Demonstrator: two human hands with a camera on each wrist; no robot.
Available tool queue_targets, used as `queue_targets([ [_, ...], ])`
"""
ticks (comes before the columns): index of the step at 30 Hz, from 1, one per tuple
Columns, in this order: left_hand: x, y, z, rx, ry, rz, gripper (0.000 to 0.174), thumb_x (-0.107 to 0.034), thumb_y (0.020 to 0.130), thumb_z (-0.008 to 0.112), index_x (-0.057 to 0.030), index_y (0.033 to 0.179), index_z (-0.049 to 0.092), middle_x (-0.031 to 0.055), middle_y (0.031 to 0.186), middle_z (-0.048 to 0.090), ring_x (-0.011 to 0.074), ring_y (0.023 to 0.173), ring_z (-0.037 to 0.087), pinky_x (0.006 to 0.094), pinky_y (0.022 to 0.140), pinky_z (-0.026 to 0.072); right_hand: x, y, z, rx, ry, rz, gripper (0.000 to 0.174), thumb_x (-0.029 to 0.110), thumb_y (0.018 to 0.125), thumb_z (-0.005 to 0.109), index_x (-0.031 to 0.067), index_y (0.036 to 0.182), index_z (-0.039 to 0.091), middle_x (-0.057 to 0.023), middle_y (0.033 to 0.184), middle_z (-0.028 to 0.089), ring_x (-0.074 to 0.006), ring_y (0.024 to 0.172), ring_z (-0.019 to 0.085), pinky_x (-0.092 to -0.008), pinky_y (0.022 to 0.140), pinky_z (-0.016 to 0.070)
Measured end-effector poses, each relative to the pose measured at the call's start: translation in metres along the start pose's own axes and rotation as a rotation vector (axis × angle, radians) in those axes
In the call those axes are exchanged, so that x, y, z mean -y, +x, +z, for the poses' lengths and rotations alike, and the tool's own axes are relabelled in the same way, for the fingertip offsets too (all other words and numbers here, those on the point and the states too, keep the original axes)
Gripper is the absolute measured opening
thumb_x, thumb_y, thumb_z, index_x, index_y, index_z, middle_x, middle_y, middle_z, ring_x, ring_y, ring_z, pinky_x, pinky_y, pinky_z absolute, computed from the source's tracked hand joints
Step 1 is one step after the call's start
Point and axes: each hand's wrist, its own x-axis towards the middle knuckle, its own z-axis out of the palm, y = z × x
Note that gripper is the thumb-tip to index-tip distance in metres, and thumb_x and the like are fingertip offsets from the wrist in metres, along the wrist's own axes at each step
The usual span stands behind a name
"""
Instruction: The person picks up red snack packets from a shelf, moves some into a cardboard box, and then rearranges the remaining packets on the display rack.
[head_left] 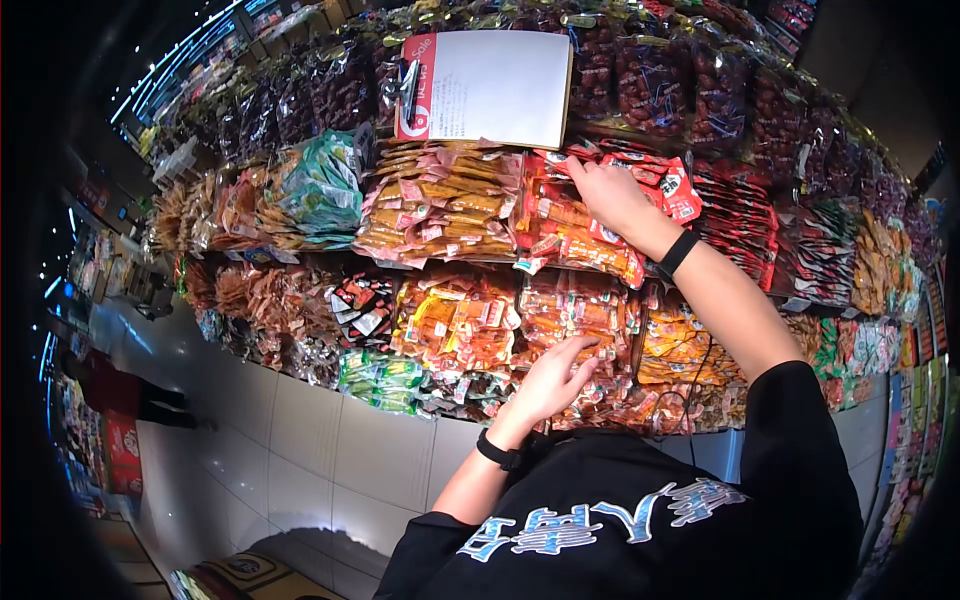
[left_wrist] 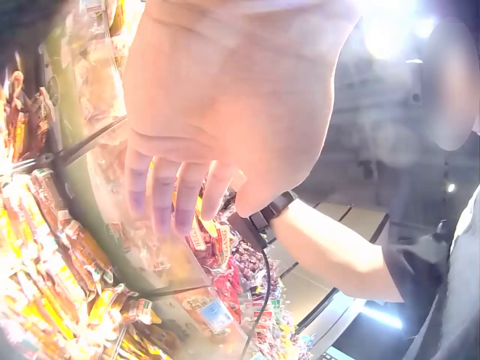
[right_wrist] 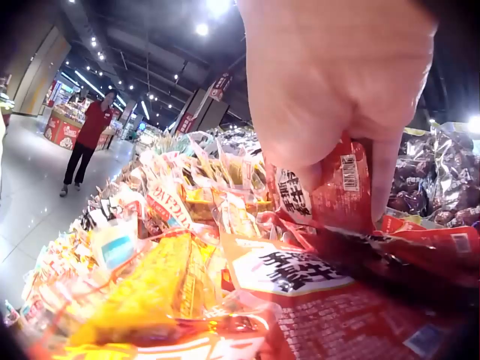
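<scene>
My right hand (head_left: pixel 610 198) reaches into the upper row of packets. In the right wrist view its thumb and fingers pinch a small red snack packet (right_wrist: pixel 339 184) with a white label and a barcode. Larger red packets (right_wrist: pixel 300 274) lie right below it. My left hand (head_left: pixel 555 382) hovers low over the orange-red snack packets (head_left: pixel 575 310) of the front row. Its fingers (left_wrist: pixel 165 187) are loosely extended in the left wrist view, with nothing between them and the palm facing the camera.
A clipboard (head_left: pixel 500 95) with a white sheet leans above the packets. Bags of dark purple snacks (head_left: pixel 650 85) fill the back. Yellow-brown packets (head_left: pixel 440 205) sit left of the red ones. A person in a red shirt (right_wrist: pixel 96 124) stands in the aisle over tiled floor (head_left: pixel 300 440).
</scene>
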Motion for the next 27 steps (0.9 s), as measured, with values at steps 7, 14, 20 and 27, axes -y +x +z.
queue_targets([
  [7, -0.001, 0.012, -0.004, -0.067, -0.105, -0.080, 0.034, -0.018, 0.099, 0.058, -0.0010, 0.129, 0.058, 0.0164, 0.125, 0.064, 0.0240, 0.115, 0.063, 0.0351, 0.095, 0.0504, -0.007, -0.039, -0.051, -0.172, 0.371, 0.096, 0.039, 0.011, 0.091, 0.059, -0.0025, 0.127, 0.053, -0.0217, 0.080, 0.068, -0.0405, 0.072, 0.067, -0.0493, 0.065, 0.0547],
  [14, -0.033, 0.061, 0.021, -0.192, -0.892, 0.187, 0.081, -0.043, 0.098, 0.060, -0.0026, 0.155, 0.019, 0.0131, 0.157, 0.030, 0.0260, 0.146, 0.031, 0.0441, 0.120, 0.0258, -0.001, -0.121, -0.097, 0.208, 1.883, 0.383, 0.035, 0.010, 0.100, 0.059, -0.0029, 0.132, 0.054, -0.0091, 0.122, 0.066, -0.0135, 0.110, 0.063, -0.0328, 0.098, 0.0497],
  [20, -0.084, 0.095, 0.071, -0.386, -1.274, -0.056, 0.042, -0.035, 0.106, 0.047, -0.0058, 0.136, 0.047, 0.0096, 0.126, 0.062, 0.0208, 0.113, 0.062, 0.0406, 0.096, 0.0530, -0.003, -0.197, -0.090, 0.208, 2.126, 0.558, 0.044, 0.005, 0.099, 0.056, 0.0003, 0.140, 0.042, -0.0086, 0.125, 0.061, -0.0140, 0.112, 0.061, -0.0318, 0.090, 0.0550],
  [27, -0.100, 0.123, 0.156, -0.519, -1.232, -0.109, 0.021, -0.019, 0.104, 0.052, -0.0061, 0.121, 0.053, 0.0062, 0.114, 0.063, 0.0152, 0.102, 0.064, 0.0350, 0.090, 0.0546, -0.032, -0.259, -0.075, -0.269, 1.195, 0.543, 0.047, 0.013, 0.084, 0.074, -0.0022, 0.124, 0.053, -0.0163, 0.111, 0.062, -0.0291, 0.099, 0.064, -0.0392, 0.087, 0.0494],
])
